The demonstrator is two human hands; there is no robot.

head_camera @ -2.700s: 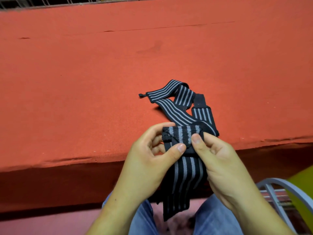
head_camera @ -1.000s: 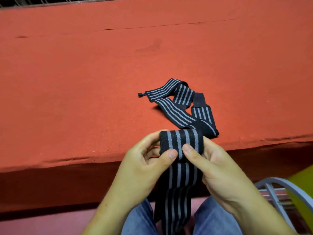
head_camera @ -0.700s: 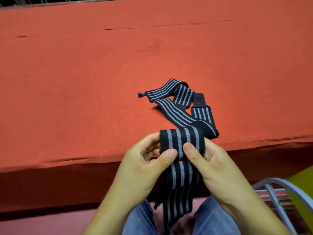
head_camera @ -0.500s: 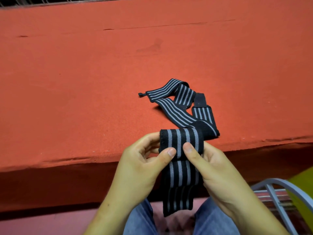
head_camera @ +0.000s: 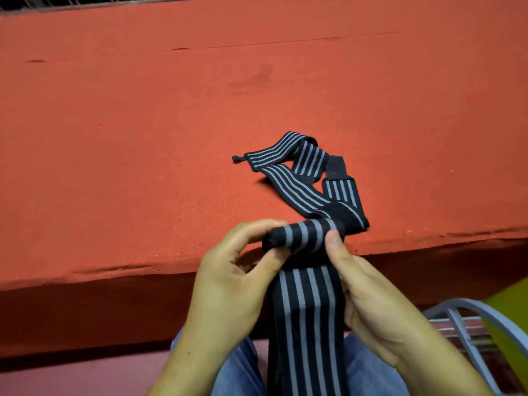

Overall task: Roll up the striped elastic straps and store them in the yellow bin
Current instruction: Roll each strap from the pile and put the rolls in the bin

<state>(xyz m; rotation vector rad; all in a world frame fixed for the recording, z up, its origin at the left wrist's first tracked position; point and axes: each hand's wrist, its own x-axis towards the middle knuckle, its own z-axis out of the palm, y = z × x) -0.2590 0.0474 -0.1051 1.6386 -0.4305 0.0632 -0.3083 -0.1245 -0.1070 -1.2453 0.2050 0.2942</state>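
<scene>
Over the near edge of the red felt-covered table [head_camera: 143,138], our left hand [head_camera: 228,284] and right hand [head_camera: 377,304] hold a black elastic strap with grey stripes [head_camera: 303,238], its top wound into a roll. Our left thumb and curled fingers pinch the roll's left end. Our right thumb presses on its right end, with the other right fingers hidden behind the strap. Half a second ago the roll faced us squarely and the tail's loose end showed above our blue jeans [head_camera: 237,372]. Now the roll slants up to the right, and the tail hangs flat and runs off the bottom edge. A second striped strap [head_camera: 300,178] lies unchanged in loose folds on the table just behind; whether it touches the roll we cannot tell. Only a corner of the yellow bin [head_camera: 511,315] shows at far right, behind a grey metal frame [head_camera: 468,307].
</scene>
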